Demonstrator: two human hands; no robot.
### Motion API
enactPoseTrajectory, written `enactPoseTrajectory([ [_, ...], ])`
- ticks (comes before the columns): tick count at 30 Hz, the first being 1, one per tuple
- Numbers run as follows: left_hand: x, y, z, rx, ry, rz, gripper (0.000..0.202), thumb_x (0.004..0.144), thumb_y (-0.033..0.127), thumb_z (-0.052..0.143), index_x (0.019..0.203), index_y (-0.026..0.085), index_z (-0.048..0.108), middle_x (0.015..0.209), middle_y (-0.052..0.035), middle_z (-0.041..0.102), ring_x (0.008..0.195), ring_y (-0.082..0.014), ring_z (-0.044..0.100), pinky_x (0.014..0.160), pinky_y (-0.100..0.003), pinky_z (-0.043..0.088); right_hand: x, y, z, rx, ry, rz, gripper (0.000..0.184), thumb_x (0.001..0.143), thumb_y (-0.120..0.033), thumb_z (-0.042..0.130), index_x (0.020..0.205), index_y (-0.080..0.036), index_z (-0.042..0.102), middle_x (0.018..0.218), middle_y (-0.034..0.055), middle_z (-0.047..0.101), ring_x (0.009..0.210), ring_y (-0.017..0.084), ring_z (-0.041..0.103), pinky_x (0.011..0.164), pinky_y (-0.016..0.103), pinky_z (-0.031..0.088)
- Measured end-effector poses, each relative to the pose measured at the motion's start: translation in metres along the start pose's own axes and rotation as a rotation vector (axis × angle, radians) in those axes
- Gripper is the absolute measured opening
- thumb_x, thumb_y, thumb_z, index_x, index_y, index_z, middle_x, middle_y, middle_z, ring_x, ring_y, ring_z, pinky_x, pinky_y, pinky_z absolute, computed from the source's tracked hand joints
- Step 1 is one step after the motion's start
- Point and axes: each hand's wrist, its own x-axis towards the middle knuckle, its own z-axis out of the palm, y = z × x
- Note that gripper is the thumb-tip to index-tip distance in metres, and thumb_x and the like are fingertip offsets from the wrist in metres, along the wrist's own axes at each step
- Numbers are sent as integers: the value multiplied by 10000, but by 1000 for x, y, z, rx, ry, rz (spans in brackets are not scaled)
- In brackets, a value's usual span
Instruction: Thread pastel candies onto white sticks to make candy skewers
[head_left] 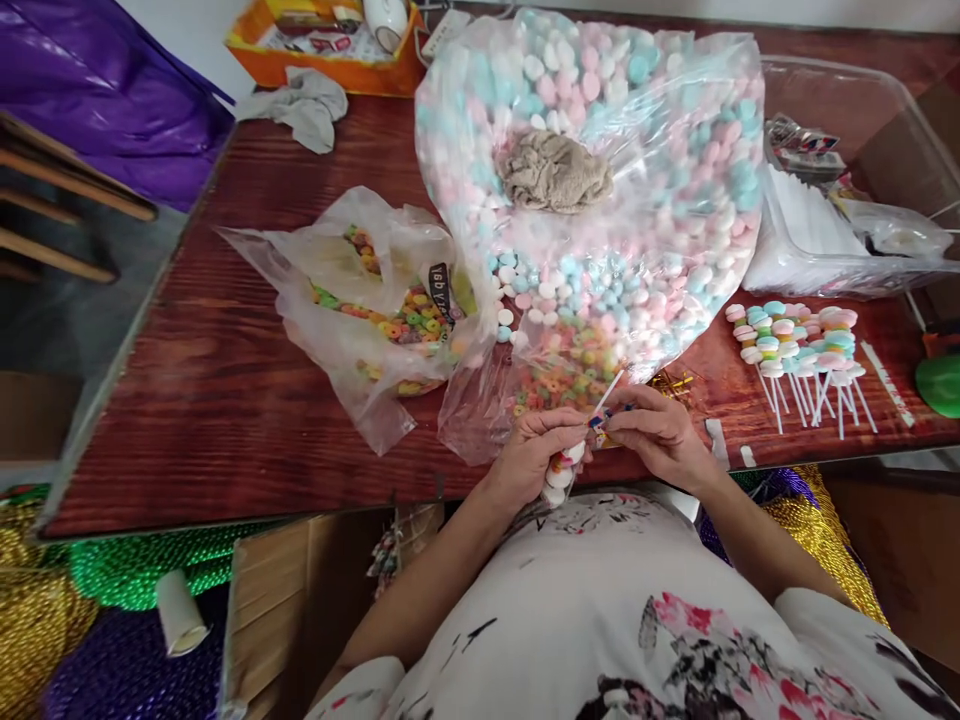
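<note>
My left hand [534,450] is closed around a candy stick [564,470] with white and pink round candies stacked on it, wrapped in clear film. My right hand [654,432] pinches a small coloured tie [602,422] at the stick's upper end, fingers pressed together. Both hands meet at the near edge of the dark red wooden table [225,400]. Just beyond them lies a big clear bag of pastel candies [600,190] with a beige cloth [555,172] on top.
A smaller plastic bag of coloured ring candies [390,315] lies to the left. Several finished candy sticks [799,350] rest at the right. A clear plastic tub [847,190] and an orange box [330,50] stand at the back. Green, gold and purple tinsel [112,580] sits below the table.
</note>
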Motion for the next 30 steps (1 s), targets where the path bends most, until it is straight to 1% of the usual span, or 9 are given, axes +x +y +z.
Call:
enactPoseTrajectory([
  [3,1,1,-1,4,18,0,182,675,321,772,746,154,754,576,-24,647,473,-87,559,435,-174,398,7,-6,-4,-43,-136,-72,146,898,-186,634,973,-236,750,1008,73,750,942,189,676,871,350,526],
  [6,0,0,-3,-3,33,29,175,672,328,774,735,166,751,626,-8,622,494,-91,575,427,-179,397,8,-3,2,151,-150,128,105,880,-265,681,932,-209,754,877,48,763,820,170,691,793,307,540],
  [10,-3,-2,-10,74,18,122,156,726,338,755,721,182,747,735,-11,612,535,-83,570,459,-200,421,4,6,13,478,-111,469,202,799,-362,767,888,-181,764,761,34,753,693,153,685,709,283,548],
  [12,-7,-2,-14,175,17,195,157,770,335,735,720,187,751,804,-27,627,580,-86,569,496,-216,440,2,7,16,560,-105,551,215,802,-374,760,887,-177,768,690,20,731,635,131,655,677,267,532],
  [15,-12,1,-17,329,30,318,165,821,318,703,738,188,762,846,-49,642,663,-111,574,563,-242,465,4,6,19,596,-75,586,199,778,-355,776,851,-171,758,641,-3,688,573,99,587,609,234,484],
  [19,-14,3,-16,407,9,419,173,844,324,687,797,184,777,831,-69,660,745,-157,598,646,-283,494,7,3,17,512,-122,524,178,777,-323,764,743,-161,698,654,-14,635,607,99,551,622,236,450],
  [23,-14,-1,-17,402,76,445,166,831,328,702,816,182,781,864,-68,670,792,-163,605,703,-287,499,1,-4,9,193,-173,375,145,856,-250,669,735,-171,662,688,-13,602,664,110,529,654,249,422],
  [27,-13,-10,-19,335,155,313,214,816,380,708,825,176,772,770,-35,650,700,-131,567,618,-248,465,-10,-20,7,29,54,203,111,898,-190,617,813,-208,687,737,4,623,707,138,556,655,273,445],
  [30,-12,-14,-15,308,175,266,212,797,392,711,812,188,766,762,-26,650,654,-116,549,561,-225,438,-11,-28,20,-38,158,22,173,895,-143,608,953,-251,729,808,26,668,744,156,601,652,289,477],
])
